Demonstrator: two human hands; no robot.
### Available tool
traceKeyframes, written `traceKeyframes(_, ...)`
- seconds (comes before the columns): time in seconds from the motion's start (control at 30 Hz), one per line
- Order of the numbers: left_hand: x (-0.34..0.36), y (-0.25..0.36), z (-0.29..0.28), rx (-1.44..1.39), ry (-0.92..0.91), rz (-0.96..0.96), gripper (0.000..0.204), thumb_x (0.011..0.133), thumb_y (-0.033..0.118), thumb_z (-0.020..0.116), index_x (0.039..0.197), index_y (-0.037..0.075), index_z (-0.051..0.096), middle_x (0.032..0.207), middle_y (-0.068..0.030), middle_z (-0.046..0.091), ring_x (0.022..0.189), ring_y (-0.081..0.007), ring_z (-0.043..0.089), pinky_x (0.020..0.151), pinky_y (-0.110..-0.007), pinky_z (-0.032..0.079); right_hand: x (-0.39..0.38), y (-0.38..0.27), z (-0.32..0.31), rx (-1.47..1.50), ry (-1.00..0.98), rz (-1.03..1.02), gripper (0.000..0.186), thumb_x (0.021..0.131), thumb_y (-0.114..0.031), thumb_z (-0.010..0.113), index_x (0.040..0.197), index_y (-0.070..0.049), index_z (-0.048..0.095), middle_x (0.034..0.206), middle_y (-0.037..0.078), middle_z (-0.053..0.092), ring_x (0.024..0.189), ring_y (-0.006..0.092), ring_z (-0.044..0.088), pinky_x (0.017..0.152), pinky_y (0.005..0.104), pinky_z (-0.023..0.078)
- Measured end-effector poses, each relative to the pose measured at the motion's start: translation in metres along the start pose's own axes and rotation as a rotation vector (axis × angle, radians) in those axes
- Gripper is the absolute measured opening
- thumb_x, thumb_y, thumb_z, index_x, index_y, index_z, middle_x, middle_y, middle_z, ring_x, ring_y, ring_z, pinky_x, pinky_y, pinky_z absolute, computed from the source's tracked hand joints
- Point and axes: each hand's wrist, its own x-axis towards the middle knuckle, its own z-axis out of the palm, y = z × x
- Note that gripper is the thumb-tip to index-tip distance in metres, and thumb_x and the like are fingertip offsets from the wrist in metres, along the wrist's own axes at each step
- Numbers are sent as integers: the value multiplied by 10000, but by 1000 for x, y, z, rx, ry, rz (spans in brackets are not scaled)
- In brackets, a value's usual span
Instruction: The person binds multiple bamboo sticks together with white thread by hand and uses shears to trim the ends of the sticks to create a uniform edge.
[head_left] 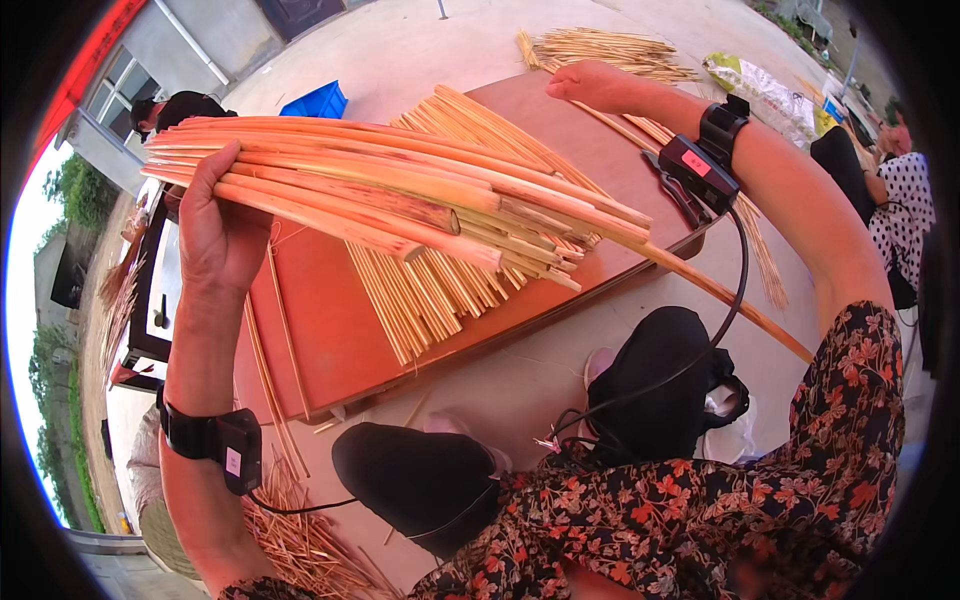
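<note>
My left hand [225, 215] grips a thick bundle of pale, cut stalks [400, 175], its thumb over them, lifted above a reddish-brown low table [300, 355]. My right hand [595, 85] is raised near the table's far right corner, fingers curled; what they hold, if anything, I cannot make out, though thin stalks show just below. More stalks [420, 300] lie side by side on the table under the bundle. A black-handled tool [672, 190] lies at the table's right edge, partly hidden by my wrist device.
A blue crate [315, 101], a stalk pile [605, 52] and sacks [760, 95] lie beyond the table. A co-worker in dark clothes [180, 110] is at left, another in polka dots [900, 220] at right. Loose straw [300, 530] lies by my left leg.
</note>
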Motion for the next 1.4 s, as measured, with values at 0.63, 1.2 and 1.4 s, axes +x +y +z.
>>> traceKeyframes(0.63,63,138,-54,199,33,298,250,902,158,558,1015,-57,615,1039,-174,667,991,-293,651,961,-398,526,-64,74,144,306,17,352,324,898,-272,575,1093,-16,619,911,117,648,812,228,628,694,359,504)
traceKeyframes(1.2,62,162,-40,143,365,544,154,858,81,552,916,-60,575,1019,-216,650,1026,-380,629,987,-451,537,-25,48,165,877,-34,233,387,807,-263,699,1082,3,641,969,80,649,896,213,598,821,317,450)
traceKeyframes(1.4,88,158,-45,64,295,543,159,877,81,536,937,-66,546,1024,-225,634,1013,-397,627,954,-473,556,-29,31,86,1187,-203,362,269,852,-119,660,1087,11,637,1049,93,666,935,172,649,838,288,517)
